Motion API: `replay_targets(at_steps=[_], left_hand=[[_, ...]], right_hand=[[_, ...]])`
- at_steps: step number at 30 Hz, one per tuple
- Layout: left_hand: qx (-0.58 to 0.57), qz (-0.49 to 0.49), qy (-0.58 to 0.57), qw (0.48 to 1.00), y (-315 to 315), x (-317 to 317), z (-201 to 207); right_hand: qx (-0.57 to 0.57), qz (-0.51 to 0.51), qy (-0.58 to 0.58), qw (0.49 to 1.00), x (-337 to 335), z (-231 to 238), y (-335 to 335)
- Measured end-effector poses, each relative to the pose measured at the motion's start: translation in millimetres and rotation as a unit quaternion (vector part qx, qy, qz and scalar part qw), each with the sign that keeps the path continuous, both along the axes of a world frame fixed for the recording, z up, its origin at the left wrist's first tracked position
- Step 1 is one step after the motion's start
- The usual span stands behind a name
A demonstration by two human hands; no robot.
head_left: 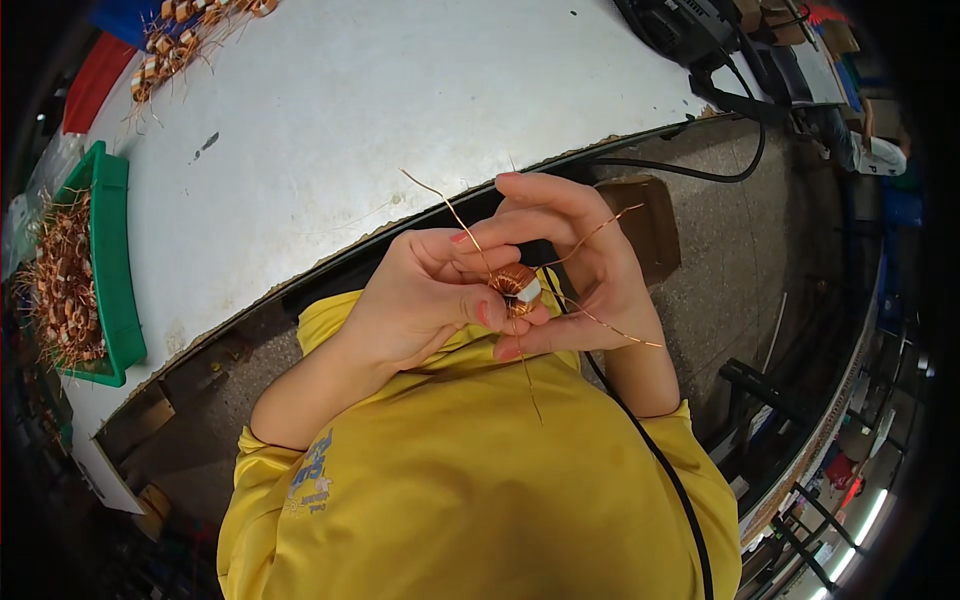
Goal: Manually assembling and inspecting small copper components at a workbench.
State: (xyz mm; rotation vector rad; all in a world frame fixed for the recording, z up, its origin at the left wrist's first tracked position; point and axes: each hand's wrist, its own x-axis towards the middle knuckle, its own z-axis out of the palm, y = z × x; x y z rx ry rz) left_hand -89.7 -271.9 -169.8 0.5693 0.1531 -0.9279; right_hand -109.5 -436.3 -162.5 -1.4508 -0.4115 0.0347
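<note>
Between my hands, in front of my yellow shirt, is a small toroidal coil point(511, 285) wound with copper wire, with a white patch on its right side. Several long wire ends stick out from it, up, right and down. My left hand point(425, 290) pinches the coil between thumb and fingers from the left. My right hand point(590, 255) curves around its right side, thumb below and fingers above, with wire ends passing between them. The right fingers are apart, and no firm grip on the coil shows there.
A white worktable point(280, 130) lies ahead, its worn edge close to my hands. At left a green tray point(118, 270) is heaped with copper coils. More coils point(165, 55) lie at the far left. A black device point(685, 30) stands at the far right, its cable point(690, 175) hanging over the edge.
</note>
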Motion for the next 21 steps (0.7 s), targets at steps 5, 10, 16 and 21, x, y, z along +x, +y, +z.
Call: replay_targets(at_steps=[5, 10, 16, 21], left_hand=[[-0.007, -0.020, -0.020, 1.000, 4, 3, -5], [-0.082, 0.009, -0.025, 0.996, -2, -2, -18], [-0.153, 0.021, 0.012, 0.988, -9, -6, -15], [-0.089, 0.050, -0.004, 0.995, -8, -4, -7]], right_hand=[[0.075, -0.017, 0.006, 0.997, 1, -5, 8], [0.129, -0.060, 0.003, 0.990, 2, -6, 10], [0.239, -0.004, -0.083, 0.968, 8, -21, 3], [0.203, -0.077, 0.024, 0.976, -4, -13, 9]])
